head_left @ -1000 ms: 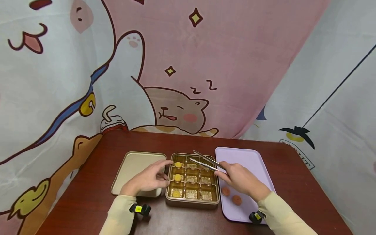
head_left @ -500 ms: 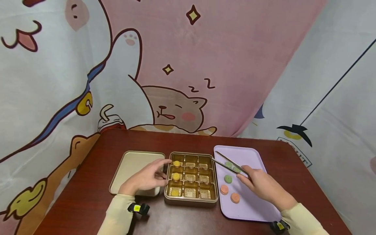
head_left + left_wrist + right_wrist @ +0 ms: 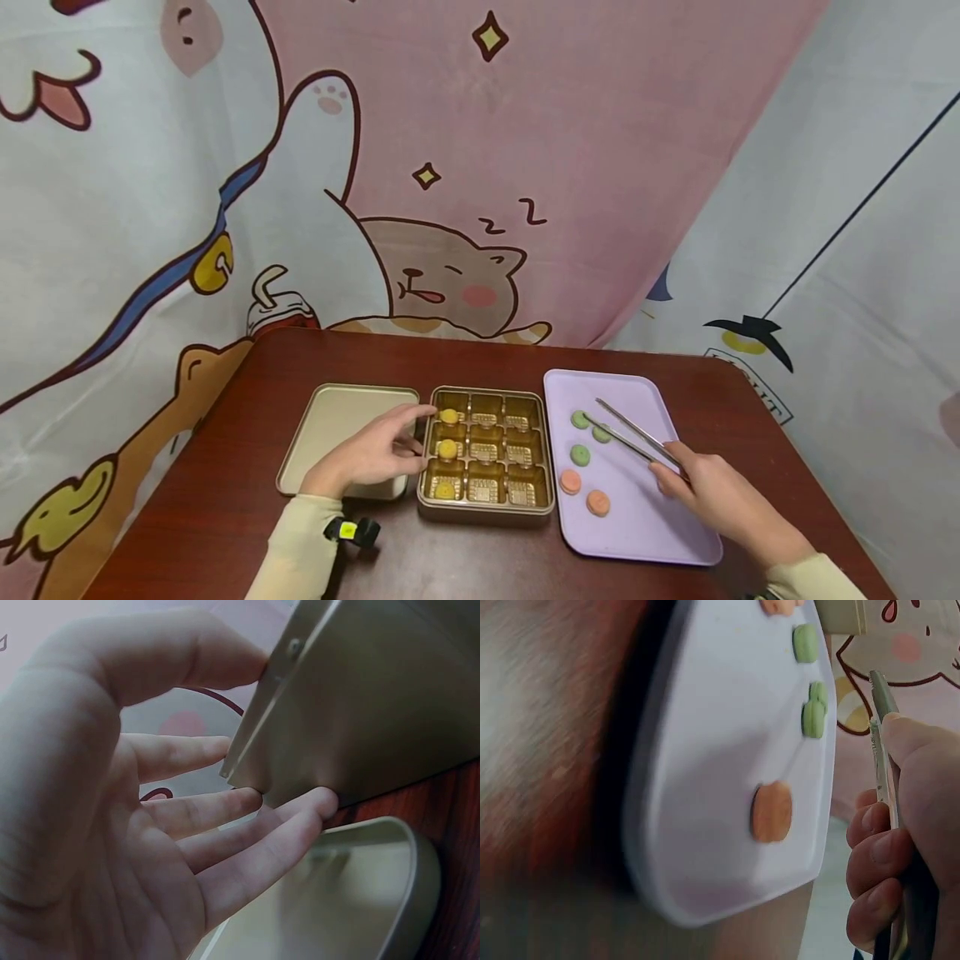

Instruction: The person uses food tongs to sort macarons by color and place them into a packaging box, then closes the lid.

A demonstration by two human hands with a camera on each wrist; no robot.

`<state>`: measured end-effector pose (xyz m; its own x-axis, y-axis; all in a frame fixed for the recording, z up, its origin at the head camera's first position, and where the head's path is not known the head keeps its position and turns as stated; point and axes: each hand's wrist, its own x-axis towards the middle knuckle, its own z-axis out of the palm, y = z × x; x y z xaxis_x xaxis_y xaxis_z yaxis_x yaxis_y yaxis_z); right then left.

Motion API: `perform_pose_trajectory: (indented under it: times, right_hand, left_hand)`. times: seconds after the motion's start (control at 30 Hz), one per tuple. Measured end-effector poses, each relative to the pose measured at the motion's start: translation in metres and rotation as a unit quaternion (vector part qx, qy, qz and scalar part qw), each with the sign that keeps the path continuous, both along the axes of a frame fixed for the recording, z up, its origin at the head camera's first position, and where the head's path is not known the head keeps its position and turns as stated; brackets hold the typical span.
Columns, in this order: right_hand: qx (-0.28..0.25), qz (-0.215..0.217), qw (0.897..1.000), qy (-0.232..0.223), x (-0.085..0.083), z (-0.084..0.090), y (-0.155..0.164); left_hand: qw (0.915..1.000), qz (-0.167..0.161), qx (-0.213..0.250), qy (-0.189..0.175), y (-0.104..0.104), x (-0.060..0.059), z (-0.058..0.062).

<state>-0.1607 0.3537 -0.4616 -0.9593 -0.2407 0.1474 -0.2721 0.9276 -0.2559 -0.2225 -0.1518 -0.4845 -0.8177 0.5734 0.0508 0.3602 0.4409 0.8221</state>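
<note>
Head view shows the right hand (image 3: 720,492) pinching the tongs (image 3: 628,433) over the lilac tray (image 3: 652,533) toward the bench's right edge, their long axis slanting from the hand up toward the far left, tips just beside the green sweets (image 3: 579,419). From the hand those sweets lie ahead and leftward, toward the gold box (image 3: 487,510). The left hand (image 3: 367,457), fingers relaxed and spread, rests against that box's left wall, farther from the sweets.

3 yellow cakes (image 3: 447,448) | 3 green (image 3: 580,455) | 2 orange (image 3: 597,502)
</note>
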Motion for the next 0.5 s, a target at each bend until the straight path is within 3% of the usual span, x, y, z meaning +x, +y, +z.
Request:
perform_pose_trajectory:
  times: [0.27, 0.5]
  right_hand:
    - [0.015, -0.026, 0.998, -0.052, 0.006, -0.008, 0.015]
    - [0.024, -0.058, 0.991, -0.121, 0.004, -0.017, 0.018]
  left_hand:
    - [1.0000, 0.003, -0.002, 0.004, -0.001, 0.000, 0.001]
    - [1.0000, 0.001, -0.002, 0.004, 0.000, 0.001, 0.000]
